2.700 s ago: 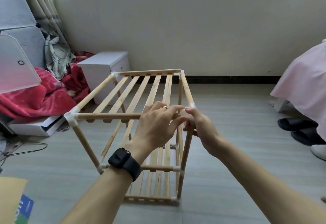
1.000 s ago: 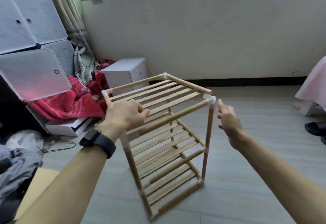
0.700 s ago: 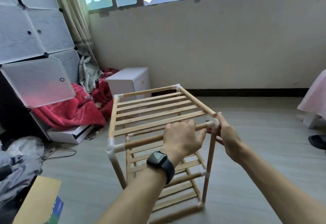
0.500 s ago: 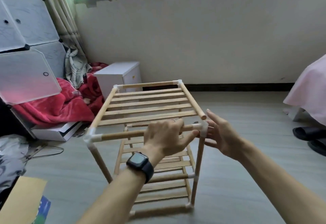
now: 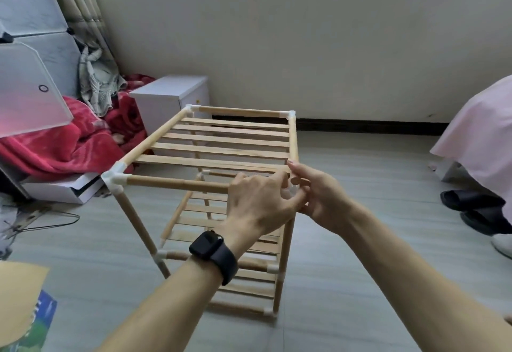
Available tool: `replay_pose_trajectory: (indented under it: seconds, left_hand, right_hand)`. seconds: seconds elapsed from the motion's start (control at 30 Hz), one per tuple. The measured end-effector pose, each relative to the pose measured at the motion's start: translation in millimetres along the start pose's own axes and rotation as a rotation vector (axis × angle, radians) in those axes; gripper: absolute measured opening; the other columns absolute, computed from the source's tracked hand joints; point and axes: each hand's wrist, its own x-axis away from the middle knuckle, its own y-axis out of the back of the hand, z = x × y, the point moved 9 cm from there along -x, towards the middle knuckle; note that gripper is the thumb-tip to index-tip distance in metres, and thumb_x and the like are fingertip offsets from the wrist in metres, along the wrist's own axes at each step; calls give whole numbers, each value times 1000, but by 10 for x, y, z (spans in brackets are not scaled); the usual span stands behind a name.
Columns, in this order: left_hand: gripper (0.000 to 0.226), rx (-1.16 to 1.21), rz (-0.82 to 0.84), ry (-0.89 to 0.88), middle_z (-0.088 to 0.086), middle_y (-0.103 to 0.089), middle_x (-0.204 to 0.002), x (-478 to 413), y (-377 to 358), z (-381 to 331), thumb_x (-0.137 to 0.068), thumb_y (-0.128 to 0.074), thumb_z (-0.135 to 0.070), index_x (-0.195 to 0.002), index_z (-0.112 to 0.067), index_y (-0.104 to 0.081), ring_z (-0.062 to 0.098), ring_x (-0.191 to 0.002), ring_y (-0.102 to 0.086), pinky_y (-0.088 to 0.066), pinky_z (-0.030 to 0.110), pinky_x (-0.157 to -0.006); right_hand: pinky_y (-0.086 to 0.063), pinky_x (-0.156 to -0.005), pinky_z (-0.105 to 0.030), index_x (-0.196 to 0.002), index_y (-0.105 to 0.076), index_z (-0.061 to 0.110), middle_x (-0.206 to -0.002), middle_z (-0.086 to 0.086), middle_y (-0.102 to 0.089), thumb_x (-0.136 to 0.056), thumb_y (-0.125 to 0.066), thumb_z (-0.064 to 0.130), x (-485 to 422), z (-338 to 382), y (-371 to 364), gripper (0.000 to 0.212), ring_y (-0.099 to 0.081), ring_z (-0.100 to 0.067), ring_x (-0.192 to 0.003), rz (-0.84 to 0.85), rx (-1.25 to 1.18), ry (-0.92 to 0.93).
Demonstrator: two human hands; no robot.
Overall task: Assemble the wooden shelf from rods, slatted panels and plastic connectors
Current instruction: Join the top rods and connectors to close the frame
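Note:
The wooden shelf (image 5: 221,146) stands upright on the floor, with a slatted top panel, lower slatted tiers and white plastic connectors at its corners, such as the near left one (image 5: 114,180). My left hand (image 5: 257,202), with a black watch on the wrist, curls over the right end of the near top rod (image 5: 177,184). My right hand (image 5: 318,196) grips the near right top corner from the right side. The connector at that corner is mostly hidden between my fingers.
A white box (image 5: 171,99) and a red blanket (image 5: 63,144) lie left of the shelf, under a plastic cabinet (image 5: 27,60). A pink cloth (image 5: 482,135) and dark slippers (image 5: 476,204) are at the right. Cardboard (image 5: 19,296) lies at the near left.
The shelf was turned round while my view swung. Over the last half second my right hand went from flat beside the near right corner to closed around it; my left stayed on the near rod.

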Motion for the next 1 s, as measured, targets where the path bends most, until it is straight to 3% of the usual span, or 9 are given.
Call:
replay_pose_trajectory:
  seconds: [0.17,0.27,0.4,0.7,0.83,1.0]
  left_hand:
    - [42,122,-56,24,-14,-59,-62,30,22,26,-89,-35,-69,-97,-35,-60,8,-61,-55,-32,36,-80]
    - [37,116,-89,19,-16,-50,-55,73,69,61,-88,-37,-70,-88,-36,-52,4,-56,-48,-26,34,-79]
    - [45,110,-132,9,-12,-56,-56,162,130,75,-86,-37,-73,-85,-32,-57,8,-55,-51,-27,32,-77]
    - [34,149,-198,-12,-13,-51,-50,201,219,56,-83,-39,-68,-84,-34,-41,-1,-47,-33,-27,30,-76]
    - [39,152,-158,-11,-15,-44,-49,166,203,134,-82,-35,-72,-85,-34,-41,2,-48,-39,-29,32,-77]
    - [42,191,-160,7,-18,-42,-50,164,251,365,-77,-39,-75,-81,-34,-44,-3,-51,-41,-33,34,-76]
  right_hand:
    - [-55,-58,-30,-90,-69,9,-73,-5,-62,-94,-68,40,-54,42,5,31,-65,-20,-66,-35,16,30]
    - [-54,-57,-29,-80,-76,12,-79,-5,-69,-90,-72,43,-69,39,-10,33,-66,-20,-68,-15,3,28]
    - [-48,-46,-24,-71,-77,16,-74,2,-69,-88,-74,45,-88,16,-4,34,-62,-14,-59,-48,-5,34]
    - [-52,-52,-28,-67,-78,17,-72,3,-69,-90,-73,37,-105,15,-28,32,-65,-17,-62,-68,-71,43]
    - [-48,-43,-24,-77,-75,11,-71,1,-70,-92,-72,33,-101,19,-79,27,-65,-18,-55,-60,-113,33]
    - [-52,-45,-26,-92,-70,5,-72,-1,-72,-94,-70,28,-111,4,-269,24,-68,-24,-56,-24,-150,20]
